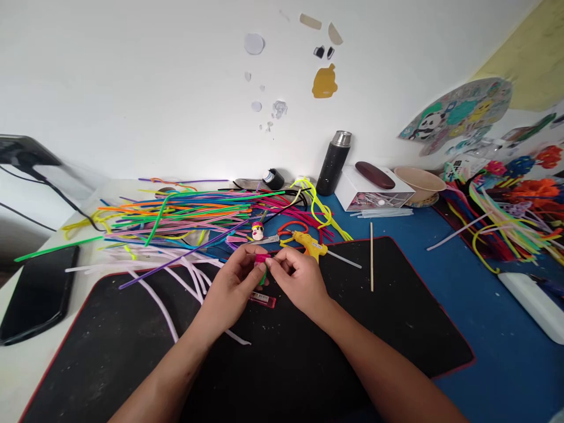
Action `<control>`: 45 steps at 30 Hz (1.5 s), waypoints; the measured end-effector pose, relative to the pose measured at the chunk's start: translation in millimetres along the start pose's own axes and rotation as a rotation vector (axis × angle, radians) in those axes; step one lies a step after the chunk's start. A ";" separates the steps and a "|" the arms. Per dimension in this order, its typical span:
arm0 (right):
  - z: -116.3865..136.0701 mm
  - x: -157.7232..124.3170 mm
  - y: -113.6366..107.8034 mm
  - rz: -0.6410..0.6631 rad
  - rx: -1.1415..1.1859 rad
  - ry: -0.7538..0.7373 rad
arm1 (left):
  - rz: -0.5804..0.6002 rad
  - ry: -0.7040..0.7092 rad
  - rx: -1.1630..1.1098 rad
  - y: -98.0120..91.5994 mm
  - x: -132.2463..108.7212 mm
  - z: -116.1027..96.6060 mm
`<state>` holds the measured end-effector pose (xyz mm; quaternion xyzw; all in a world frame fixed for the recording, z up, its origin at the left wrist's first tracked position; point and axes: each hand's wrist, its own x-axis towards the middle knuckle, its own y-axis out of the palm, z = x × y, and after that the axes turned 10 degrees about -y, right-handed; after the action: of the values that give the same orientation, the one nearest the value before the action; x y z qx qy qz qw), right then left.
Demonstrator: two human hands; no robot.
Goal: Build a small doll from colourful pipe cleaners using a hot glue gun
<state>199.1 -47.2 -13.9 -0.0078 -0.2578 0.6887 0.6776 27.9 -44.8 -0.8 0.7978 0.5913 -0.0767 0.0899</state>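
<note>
My left hand (pixel 231 291) pinches a small fuzzy magenta-and-green pipe-cleaner piece (pixel 262 258) above the black mat (pixel 352 341). My right hand (pixel 302 285) has its thumb and forefinger closed on the right side of the same piece, and fingers cover much of it. Just below the hands, a small red packet with a barcode label (pixel 264 300) lies on the mat. Beyond them stand a small white figure with a pink and yellow top (pixel 258 231), orange-handled scissors (pixel 293 226) and a yellow glue gun (pixel 311 245) with a clear glue stick.
Many coloured pipe cleaners (pixel 189 214) spread across the back left, and pale lilac ones (pixel 154 302) reach onto the mat. A phone (pixel 37 294) lies left. A wooden stick (pixel 371 257), black flask (pixel 335 164), white box (pixel 352 191) and bowl (pixel 420 183) are to the right.
</note>
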 end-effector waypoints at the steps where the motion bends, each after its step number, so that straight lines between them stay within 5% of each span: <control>1: -0.8 0.1 0.3 -0.002 0.006 0.006 | 0.002 0.003 -0.003 0.3 0.3 0.4; 19: 8.6 2.3 -6.8 0.085 0.209 0.139 | 0.103 -0.135 -0.278 -4.3 6.3 2.0; 32: 10.2 6.3 -10.0 0.132 0.345 0.263 | 0.065 -0.240 -0.518 -3.4 2.9 -5.0; 45: 15.6 7.1 -15.3 0.138 0.366 0.292 | 0.080 -0.258 -0.466 -5.7 0.4 -11.7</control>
<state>207.1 -46.8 7.7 -0.0018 -0.0270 0.7602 0.6491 22.7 -40.1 10.2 0.7618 0.5448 -0.0361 0.3487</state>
